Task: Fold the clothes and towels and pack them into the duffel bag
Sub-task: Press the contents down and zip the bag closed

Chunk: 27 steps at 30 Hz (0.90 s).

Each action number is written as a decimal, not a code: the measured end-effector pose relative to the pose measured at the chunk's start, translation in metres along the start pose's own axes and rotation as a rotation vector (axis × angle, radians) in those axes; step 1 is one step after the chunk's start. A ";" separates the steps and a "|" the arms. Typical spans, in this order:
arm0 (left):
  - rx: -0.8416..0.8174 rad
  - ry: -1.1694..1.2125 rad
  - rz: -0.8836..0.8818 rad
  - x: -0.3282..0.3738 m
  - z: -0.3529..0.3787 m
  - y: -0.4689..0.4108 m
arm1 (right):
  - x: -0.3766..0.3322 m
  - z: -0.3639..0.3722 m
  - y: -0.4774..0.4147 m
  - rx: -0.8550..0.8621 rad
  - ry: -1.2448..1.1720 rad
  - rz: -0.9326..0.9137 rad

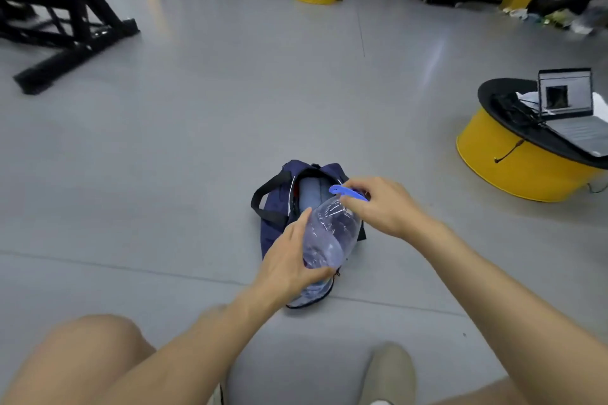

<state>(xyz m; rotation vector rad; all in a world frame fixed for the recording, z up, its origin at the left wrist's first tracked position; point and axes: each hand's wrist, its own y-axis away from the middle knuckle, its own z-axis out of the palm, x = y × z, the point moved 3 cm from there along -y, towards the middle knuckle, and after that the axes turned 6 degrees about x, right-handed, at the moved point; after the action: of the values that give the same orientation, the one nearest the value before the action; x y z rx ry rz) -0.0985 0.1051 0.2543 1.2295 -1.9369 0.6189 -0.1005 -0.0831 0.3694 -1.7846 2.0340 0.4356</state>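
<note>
Packing stage, apparently late. The duffel bag [285, 174] lies unzipped on the floor [197, 141] just in front of the crouching person. Folded grey-blue cloth [311, 194] already lies inside its mouth, and no loose clothes or towels show on the floor around it. A clear plastic bottle [329, 233] is held tilted over the bag, neck pointing away from the person. The left hand [289, 260] has its grip curled round the bottle's lower body. The right hand [385, 207] has its grip pinched at the neck, beside the blue carrying loop [348, 192]. Judged remaining: placing the bottle and zipping the bag. Whether more garments wait out of view cannot be told.
</note>
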 end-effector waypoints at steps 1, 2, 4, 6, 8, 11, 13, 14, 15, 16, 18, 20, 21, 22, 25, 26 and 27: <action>0.017 0.013 -0.007 -0.002 -0.001 0.001 | -0.002 0.004 0.000 0.021 0.024 -0.034; 0.035 0.038 -0.021 -0.003 -0.002 0.000 | -0.003 0.007 0.001 0.031 0.037 -0.066; 0.058 0.084 -0.048 -0.005 -0.006 -0.001 | -0.001 0.012 0.004 0.016 -0.046 -0.066; 0.043 0.103 -0.061 -0.001 -0.012 -0.005 | 0.006 0.013 0.007 -0.014 -0.281 0.011; -0.004 0.115 -0.052 0.007 -0.016 -0.010 | 0.018 0.014 0.008 -0.061 -0.571 0.106; -0.123 0.146 -0.047 0.018 -0.016 -0.018 | 0.035 0.025 0.014 -0.286 -0.954 0.164; -0.204 0.174 -0.050 0.019 -0.014 -0.023 | 0.043 0.028 0.019 -0.379 -1.045 0.188; -0.240 0.185 -0.047 0.019 -0.012 -0.024 | 0.046 0.027 0.020 -0.410 -1.067 0.194; -0.273 0.188 -0.049 0.020 -0.011 -0.025 | 0.047 0.025 0.022 -0.438 -1.076 0.192; -0.299 0.192 -0.050 0.021 -0.011 -0.025 | 0.048 0.024 0.023 -0.451 -1.070 0.187; -0.339 0.203 -0.052 0.021 -0.009 -0.025 | 0.050 0.024 0.024 -0.414 -1.022 0.181; -0.366 0.229 -0.070 0.018 -0.005 -0.026 | 0.051 0.027 0.026 -0.335 -0.985 0.201; -0.363 0.241 -0.080 0.017 -0.002 -0.025 | 0.052 0.030 0.027 -0.292 -0.962 0.215; -0.344 0.253 -0.085 0.016 0.001 -0.025 | 0.052 0.033 0.027 -0.247 -0.938 0.238; -0.187 0.217 -0.077 0.019 0.008 -0.023 | 0.053 0.044 0.027 -0.085 -0.903 0.312; -0.147 0.195 -0.070 0.022 0.010 -0.022 | 0.053 0.050 0.026 -0.035 -0.900 0.329; -0.125 0.182 -0.060 0.025 0.012 -0.022 | 0.052 0.056 0.026 0.006 -0.902 0.346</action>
<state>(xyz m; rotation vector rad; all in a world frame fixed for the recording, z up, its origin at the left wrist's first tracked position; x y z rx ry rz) -0.0890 0.0732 0.2666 1.1106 -1.7542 0.5505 -0.1264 -0.0981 0.2942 -0.9226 1.6295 1.0929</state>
